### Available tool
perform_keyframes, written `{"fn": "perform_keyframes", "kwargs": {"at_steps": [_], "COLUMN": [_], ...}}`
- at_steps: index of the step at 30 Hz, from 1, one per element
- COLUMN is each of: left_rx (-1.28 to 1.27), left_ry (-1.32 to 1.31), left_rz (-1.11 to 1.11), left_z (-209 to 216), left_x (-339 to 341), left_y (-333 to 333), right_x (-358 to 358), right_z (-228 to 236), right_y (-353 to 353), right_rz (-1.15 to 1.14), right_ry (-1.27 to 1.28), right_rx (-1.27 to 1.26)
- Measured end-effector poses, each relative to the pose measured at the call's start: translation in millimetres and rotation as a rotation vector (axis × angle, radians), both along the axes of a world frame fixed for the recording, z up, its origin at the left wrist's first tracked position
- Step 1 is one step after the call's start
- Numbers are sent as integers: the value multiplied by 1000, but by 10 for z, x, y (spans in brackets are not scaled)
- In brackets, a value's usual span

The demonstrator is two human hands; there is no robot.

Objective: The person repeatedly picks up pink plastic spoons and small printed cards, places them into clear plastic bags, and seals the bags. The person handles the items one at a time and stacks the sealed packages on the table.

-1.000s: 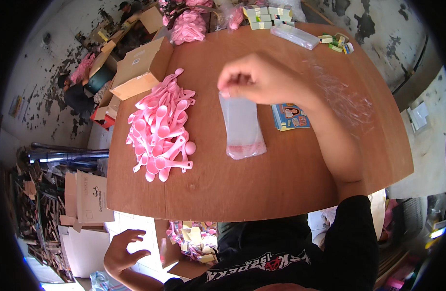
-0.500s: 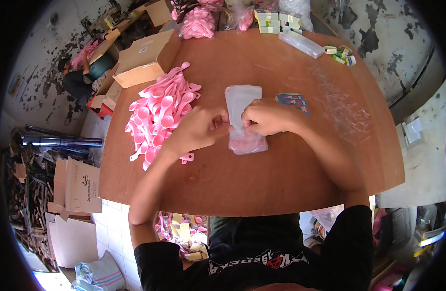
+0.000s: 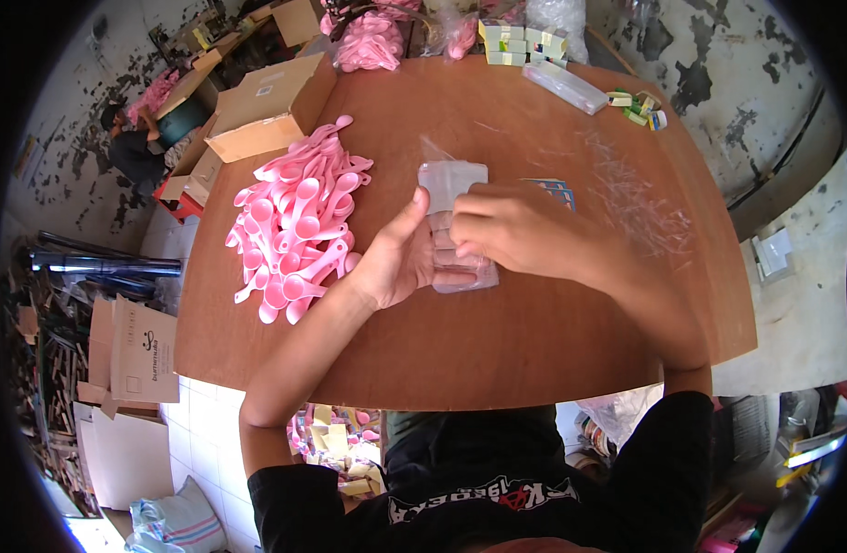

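- A person's two bare hands meet near the middle of a brown wooden worktop [image 3: 377,359], both at a flat, clear plastic bag [image 3: 460,261].
- The left hand [image 3: 396,253] is open, palm turned up and thumb raised apart; its fingers show through the clear film, though whether they lie inside or beneath it cannot be told.
- The right hand [image 3: 515,226] curls its fingers down over the bag, close against the left fingers; whether the fingertips pinch the film cannot be told.
- The bag lies over a neat stack of clear, rectangular plastic bags [image 3: 455,173], whose far end shows beyond the hands.
- Left of the hands, a heap of glossy pink plastic spoons [image 3: 299,217] spreads over the worktop, with an open brown cardboard box [image 3: 268,106] at its far side.
- Just beyond the right hand sit blue printed cards [image 3: 560,195], partly hidden by it; farther right, thin clear plastic strips [image 3: 640,203] are scattered.
- Along the far edge stand pale green and yellow small boxes [image 3: 523,43], left of a long clear plastic packet [image 3: 566,86].
- At far left, another person in dark clothing [image 3: 133,152] sits near the wall.
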State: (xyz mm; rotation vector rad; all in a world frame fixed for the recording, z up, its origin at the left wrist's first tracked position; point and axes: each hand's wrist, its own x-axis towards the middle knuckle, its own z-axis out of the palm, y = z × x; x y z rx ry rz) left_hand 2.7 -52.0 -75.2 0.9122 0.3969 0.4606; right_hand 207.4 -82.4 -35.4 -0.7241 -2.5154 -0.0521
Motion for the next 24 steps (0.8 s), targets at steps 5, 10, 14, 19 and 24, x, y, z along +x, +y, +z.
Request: {"fn": "perform_keyframes", "kwargs": {"at_steps": [5,10,14,19,24], "left_rx": [-78,-125,-74,-57,-18], "left_ry": [2,-23,-2,-45,-97], "left_rz": [94,267,331,379,442], "left_z": [-77,-121,-187,-234,-92], "left_x": [17,36,-32,-58,-2], "left_y": [-32,-17,54,62,135], "right_x": [44,407,791,897,873], "right_z": [-49,-133,-214,-395,-306], "right_y": [-98,-301,-307,-286,-109], "right_rz": [74,-763,-1095,-1057,-869], "right_ry": [3,214,-136,39,284], "right_rx": [34,-39,-284,-343,-216]}}
